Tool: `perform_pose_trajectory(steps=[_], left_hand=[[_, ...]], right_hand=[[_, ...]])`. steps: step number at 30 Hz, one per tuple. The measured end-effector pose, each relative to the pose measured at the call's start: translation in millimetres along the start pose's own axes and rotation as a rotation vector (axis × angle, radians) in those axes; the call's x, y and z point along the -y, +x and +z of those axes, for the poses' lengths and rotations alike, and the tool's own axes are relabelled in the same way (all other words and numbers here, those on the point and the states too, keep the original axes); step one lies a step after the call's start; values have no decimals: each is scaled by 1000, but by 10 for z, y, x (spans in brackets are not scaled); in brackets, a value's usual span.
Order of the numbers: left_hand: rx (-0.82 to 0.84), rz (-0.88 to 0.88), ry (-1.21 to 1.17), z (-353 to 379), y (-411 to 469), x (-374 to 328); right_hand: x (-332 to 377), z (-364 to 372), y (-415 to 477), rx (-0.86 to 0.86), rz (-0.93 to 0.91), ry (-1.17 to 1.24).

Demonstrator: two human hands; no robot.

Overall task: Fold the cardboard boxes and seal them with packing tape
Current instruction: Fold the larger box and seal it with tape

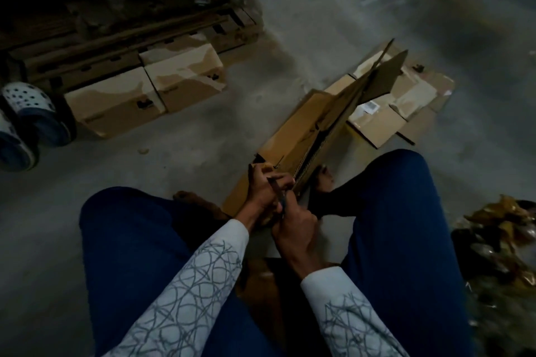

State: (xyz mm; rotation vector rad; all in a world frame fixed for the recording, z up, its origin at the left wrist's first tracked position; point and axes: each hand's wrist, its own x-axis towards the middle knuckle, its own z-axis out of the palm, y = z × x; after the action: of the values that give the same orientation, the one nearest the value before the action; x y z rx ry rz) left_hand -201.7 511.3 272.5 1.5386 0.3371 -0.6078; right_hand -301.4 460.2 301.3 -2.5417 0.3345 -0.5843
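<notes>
Item: cardboard box, lying at twelve o'clock, half-folded. Your left hand is gripping its near end; your right hand is clutching a thin dark tool. Folding step, seemingly; flaps probably needing flattening next.

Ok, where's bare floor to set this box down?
Bare concrete lies between the cardboard box and the stacked flat boxes, ahead of the left knee. Crowded: flat sheets beyond the box, a crumpled brown pile by the right knee, and left hand and right hand at the box's near end.
</notes>
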Motion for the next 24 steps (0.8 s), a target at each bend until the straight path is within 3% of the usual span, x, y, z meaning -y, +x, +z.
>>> perform_pose_trajectory(steps=[8, 12, 16, 21, 24], left_hand=[[36, 159, 437, 17, 41, -68], [19, 187, 528, -32, 55, -31], [22, 242, 473, -67, 12, -11], [-118, 371, 564, -86, 3, 22], [-274, 345, 579, -155, 22, 12]], right_hand=[[-110, 170, -29, 134, 124, 25], [-96, 203, -48, 122, 145, 21], [-92, 277, -60, 154, 185, 41], [-78, 239, -84, 263, 342, 281], [-170, 139, 44, 332, 469, 336]])
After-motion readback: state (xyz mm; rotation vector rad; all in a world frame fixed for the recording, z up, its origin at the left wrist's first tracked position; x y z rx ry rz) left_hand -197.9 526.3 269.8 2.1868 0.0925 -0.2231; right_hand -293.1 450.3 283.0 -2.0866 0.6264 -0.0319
